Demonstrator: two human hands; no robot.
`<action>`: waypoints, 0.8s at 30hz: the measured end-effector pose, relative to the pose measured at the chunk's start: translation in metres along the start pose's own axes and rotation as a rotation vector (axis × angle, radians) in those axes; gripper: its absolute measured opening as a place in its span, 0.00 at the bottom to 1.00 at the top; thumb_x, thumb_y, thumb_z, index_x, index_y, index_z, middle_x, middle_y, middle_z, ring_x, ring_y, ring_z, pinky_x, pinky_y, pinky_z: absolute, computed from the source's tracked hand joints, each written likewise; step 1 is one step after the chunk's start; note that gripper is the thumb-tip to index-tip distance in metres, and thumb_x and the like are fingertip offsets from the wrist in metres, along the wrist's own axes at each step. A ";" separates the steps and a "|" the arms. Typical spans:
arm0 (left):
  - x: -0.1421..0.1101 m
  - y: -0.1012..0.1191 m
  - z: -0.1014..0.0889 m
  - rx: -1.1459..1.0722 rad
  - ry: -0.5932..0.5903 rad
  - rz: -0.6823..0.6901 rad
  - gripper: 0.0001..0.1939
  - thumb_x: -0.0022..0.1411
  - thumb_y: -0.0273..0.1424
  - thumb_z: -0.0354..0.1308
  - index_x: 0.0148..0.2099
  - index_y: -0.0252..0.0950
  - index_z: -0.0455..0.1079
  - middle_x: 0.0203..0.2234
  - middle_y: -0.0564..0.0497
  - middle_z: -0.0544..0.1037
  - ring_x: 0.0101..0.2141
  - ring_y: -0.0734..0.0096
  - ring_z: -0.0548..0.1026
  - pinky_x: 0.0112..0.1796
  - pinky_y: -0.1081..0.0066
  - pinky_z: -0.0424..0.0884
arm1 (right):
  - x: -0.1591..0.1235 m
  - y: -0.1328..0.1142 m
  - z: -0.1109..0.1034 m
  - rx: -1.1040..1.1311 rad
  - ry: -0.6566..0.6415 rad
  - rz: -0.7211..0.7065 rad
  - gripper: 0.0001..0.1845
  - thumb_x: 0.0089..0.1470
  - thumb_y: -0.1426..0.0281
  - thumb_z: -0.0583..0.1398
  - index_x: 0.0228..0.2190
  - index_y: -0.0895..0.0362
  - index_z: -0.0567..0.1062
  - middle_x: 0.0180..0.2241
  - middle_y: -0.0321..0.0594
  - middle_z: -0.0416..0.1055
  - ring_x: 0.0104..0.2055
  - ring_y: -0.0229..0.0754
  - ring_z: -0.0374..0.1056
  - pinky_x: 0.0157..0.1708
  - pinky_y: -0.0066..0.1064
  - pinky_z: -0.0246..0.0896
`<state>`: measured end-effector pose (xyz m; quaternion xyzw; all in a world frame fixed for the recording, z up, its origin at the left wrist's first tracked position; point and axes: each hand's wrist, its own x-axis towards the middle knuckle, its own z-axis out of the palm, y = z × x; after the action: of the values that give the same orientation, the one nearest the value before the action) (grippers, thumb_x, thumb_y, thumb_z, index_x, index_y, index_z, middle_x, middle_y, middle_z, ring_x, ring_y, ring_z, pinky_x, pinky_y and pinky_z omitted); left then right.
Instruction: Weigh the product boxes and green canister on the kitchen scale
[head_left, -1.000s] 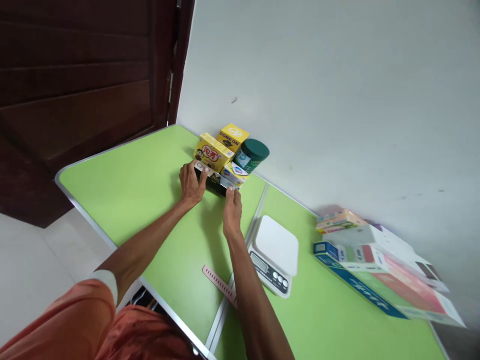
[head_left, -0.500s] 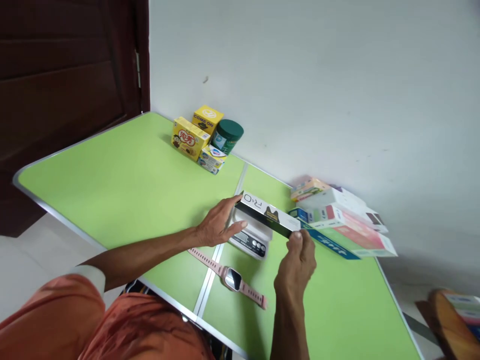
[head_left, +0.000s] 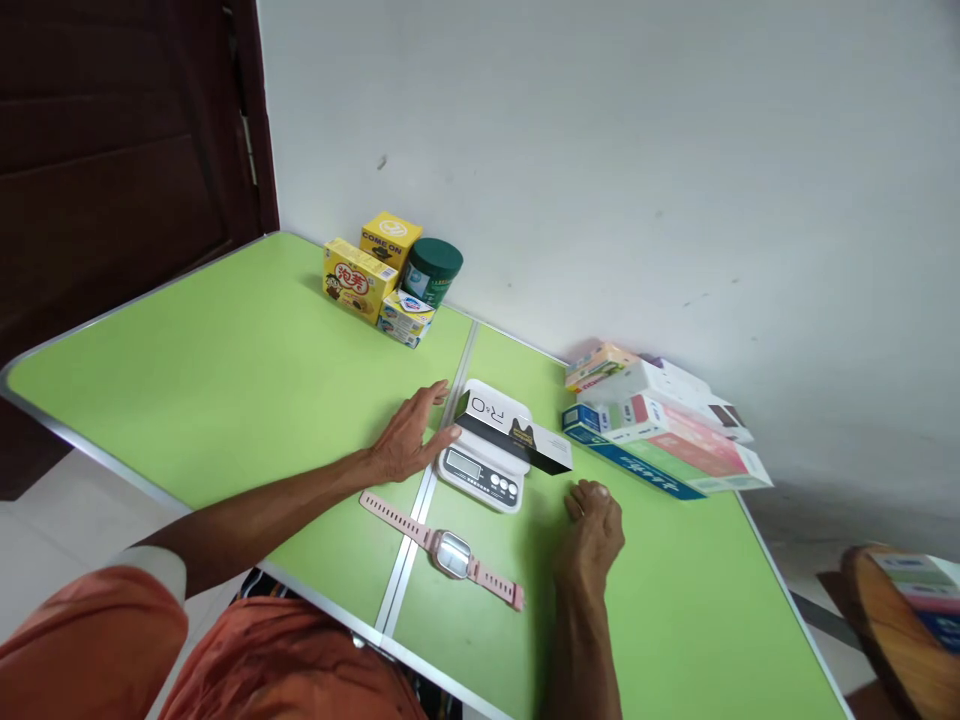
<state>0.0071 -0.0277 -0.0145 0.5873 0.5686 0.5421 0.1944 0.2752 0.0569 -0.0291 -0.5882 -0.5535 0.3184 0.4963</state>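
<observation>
- The long black-and-white box (head_left: 514, 425) lies across the kitchen scale (head_left: 480, 490), right of the seam (head_left: 396, 600) in the table (head_left: 225, 400); its right end sticks out, probably because it is longer than the plate.
- Laid so, it leaves the display and the buttons uncovered towards my near edge.
- My left hand (head_left: 405, 440) is open, fingers spread, holding nothing, beside the left end of the box; whether the thumb touches, I cannot tell.
- My right hand (head_left: 594, 525) is half curled near the other end, apart from it; I see nothing held, but the palm is hidden.
- The pink watch (head_left: 453, 553) lies flat across the seam, between scale and near edge.
- On the long box I read "R&O", upside down for me.
- At the far edge, one yellow box (head_left: 390, 238) says "COME ON", another (head_left: 356, 282) "泡芙".
- Towards the far right corner is a stack of boxes (head_left: 664, 435); its writing is too small for me.
</observation>
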 end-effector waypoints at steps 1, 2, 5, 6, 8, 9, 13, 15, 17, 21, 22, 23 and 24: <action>0.000 -0.003 -0.001 0.004 0.013 -0.011 0.36 0.73 0.48 0.52 0.74 0.38 0.50 0.63 0.34 0.70 0.62 0.49 0.72 0.62 0.46 0.69 | 0.002 0.004 -0.003 0.022 0.009 0.018 0.37 0.62 0.40 0.54 0.54 0.58 0.73 0.56 0.57 0.73 0.58 0.60 0.72 0.60 0.57 0.65; 0.001 -0.005 -0.002 0.008 0.024 -0.018 0.36 0.73 0.48 0.52 0.74 0.37 0.50 0.63 0.34 0.70 0.62 0.49 0.72 0.62 0.46 0.69 | 0.002 0.007 -0.005 0.043 0.024 0.034 0.35 0.61 0.41 0.55 0.52 0.58 0.74 0.54 0.55 0.74 0.57 0.58 0.72 0.60 0.56 0.66; 0.001 -0.008 -0.004 0.012 0.041 -0.018 0.35 0.74 0.48 0.51 0.73 0.36 0.51 0.62 0.33 0.71 0.61 0.50 0.73 0.62 0.47 0.69 | 0.000 0.007 -0.008 0.017 0.042 0.016 0.34 0.61 0.41 0.56 0.50 0.57 0.75 0.51 0.49 0.76 0.53 0.54 0.74 0.58 0.52 0.66; 0.001 -0.009 -0.004 0.014 0.045 -0.013 0.34 0.74 0.48 0.51 0.73 0.36 0.51 0.62 0.34 0.71 0.60 0.51 0.73 0.62 0.47 0.69 | -0.001 0.007 -0.008 -0.011 0.044 0.004 0.34 0.61 0.41 0.56 0.50 0.57 0.75 0.51 0.48 0.76 0.52 0.53 0.74 0.58 0.50 0.66; 0.001 -0.009 -0.004 0.023 0.051 0.001 0.33 0.74 0.48 0.51 0.73 0.37 0.53 0.61 0.34 0.71 0.61 0.52 0.73 0.61 0.48 0.69 | -0.004 0.004 -0.008 -0.071 0.044 -0.014 0.34 0.61 0.40 0.55 0.50 0.56 0.76 0.50 0.47 0.76 0.52 0.53 0.74 0.57 0.48 0.66; 0.001 -0.009 -0.004 0.029 0.054 0.004 0.33 0.74 0.47 0.51 0.72 0.37 0.53 0.61 0.35 0.72 0.61 0.52 0.73 0.61 0.48 0.70 | -0.005 0.004 -0.007 -0.096 0.044 -0.021 0.35 0.61 0.40 0.54 0.50 0.56 0.76 0.49 0.47 0.77 0.52 0.53 0.73 0.56 0.48 0.65; 0.002 -0.010 -0.006 0.060 0.035 0.006 0.30 0.74 0.47 0.51 0.70 0.36 0.57 0.58 0.35 0.74 0.60 0.52 0.74 0.60 0.49 0.71 | -0.008 0.000 -0.005 -0.117 0.037 -0.040 0.36 0.61 0.40 0.53 0.50 0.57 0.76 0.48 0.48 0.76 0.51 0.53 0.72 0.54 0.47 0.64; 0.003 -0.009 -0.007 0.075 0.017 0.015 0.29 0.74 0.47 0.50 0.69 0.37 0.58 0.57 0.36 0.74 0.59 0.53 0.74 0.60 0.50 0.72 | -0.009 -0.002 -0.004 -0.112 0.038 -0.054 0.35 0.62 0.41 0.53 0.50 0.57 0.76 0.47 0.47 0.76 0.50 0.52 0.72 0.53 0.46 0.64; 0.004 -0.007 -0.009 0.089 0.001 0.024 0.29 0.74 0.47 0.50 0.69 0.38 0.58 0.58 0.37 0.74 0.59 0.53 0.74 0.59 0.50 0.72 | -0.009 -0.004 -0.003 -0.113 0.041 -0.066 0.34 0.63 0.41 0.52 0.49 0.57 0.76 0.46 0.47 0.77 0.49 0.51 0.71 0.53 0.45 0.63; 0.007 -0.005 -0.011 0.109 -0.025 0.026 0.29 0.74 0.48 0.50 0.69 0.38 0.59 0.59 0.37 0.74 0.59 0.53 0.75 0.60 0.49 0.72 | -0.008 -0.008 -0.001 -0.079 0.025 -0.073 0.34 0.64 0.42 0.52 0.49 0.58 0.77 0.48 0.48 0.77 0.51 0.51 0.71 0.55 0.45 0.63; 0.008 -0.005 -0.011 0.114 -0.031 0.024 0.29 0.74 0.48 0.50 0.69 0.38 0.59 0.59 0.37 0.74 0.59 0.53 0.75 0.60 0.49 0.72 | -0.009 -0.009 0.000 -0.059 0.012 -0.074 0.34 0.64 0.42 0.52 0.50 0.58 0.77 0.49 0.49 0.78 0.52 0.52 0.72 0.56 0.46 0.63; 0.008 -0.005 -0.011 0.120 -0.037 0.023 0.29 0.74 0.48 0.50 0.69 0.38 0.59 0.59 0.36 0.74 0.59 0.53 0.75 0.60 0.49 0.72 | -0.009 -0.010 0.001 -0.039 -0.006 -0.076 0.34 0.64 0.43 0.52 0.50 0.58 0.77 0.50 0.49 0.78 0.53 0.52 0.72 0.56 0.46 0.63; 0.009 -0.005 -0.012 0.126 -0.042 0.021 0.29 0.74 0.48 0.50 0.69 0.38 0.59 0.59 0.36 0.74 0.59 0.53 0.75 0.60 0.49 0.71 | -0.010 -0.012 0.002 -0.017 -0.022 -0.077 0.34 0.65 0.43 0.52 0.51 0.58 0.77 0.51 0.50 0.78 0.54 0.53 0.71 0.57 0.47 0.63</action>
<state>-0.0073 -0.0232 -0.0115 0.6157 0.5914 0.4945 0.1633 0.2672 0.0468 -0.0200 -0.5672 -0.5837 0.3007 0.4971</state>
